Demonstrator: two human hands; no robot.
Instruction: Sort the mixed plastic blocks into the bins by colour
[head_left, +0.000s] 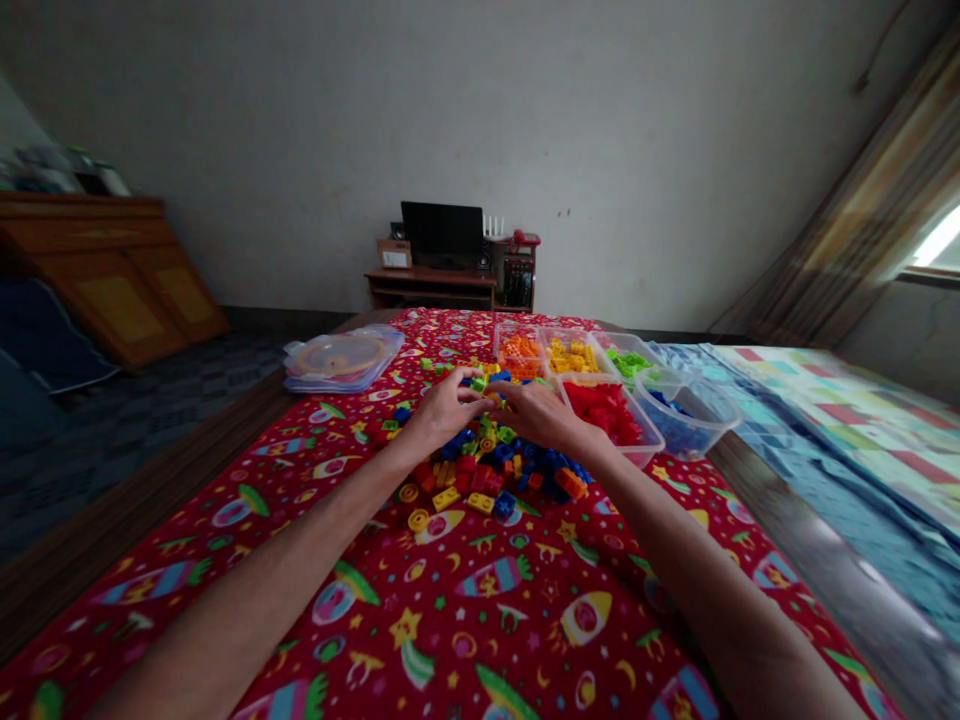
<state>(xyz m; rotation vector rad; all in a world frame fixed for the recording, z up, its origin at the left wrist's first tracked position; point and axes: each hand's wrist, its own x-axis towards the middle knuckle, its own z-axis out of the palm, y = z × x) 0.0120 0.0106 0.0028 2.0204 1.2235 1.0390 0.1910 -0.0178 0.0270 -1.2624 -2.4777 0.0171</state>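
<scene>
You can read no text, brand or number anywhere in your view. The small brown cardboard box (384, 246) on the dark brown wooden desk (431, 279) by the far wall shows you a pale rectangular patch (394, 259), too small and blurred to make out any letters. The red fabric cloth (540, 650) before you bears printed rockets, planets and stars, pictures rather than words you can read.

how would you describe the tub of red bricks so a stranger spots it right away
On the red patterned cloth, clear tubs stand right of the loose brick pile. The tub of red bricks is in the near row, left of the tub of blue ones; it alone holds red.
</scene>
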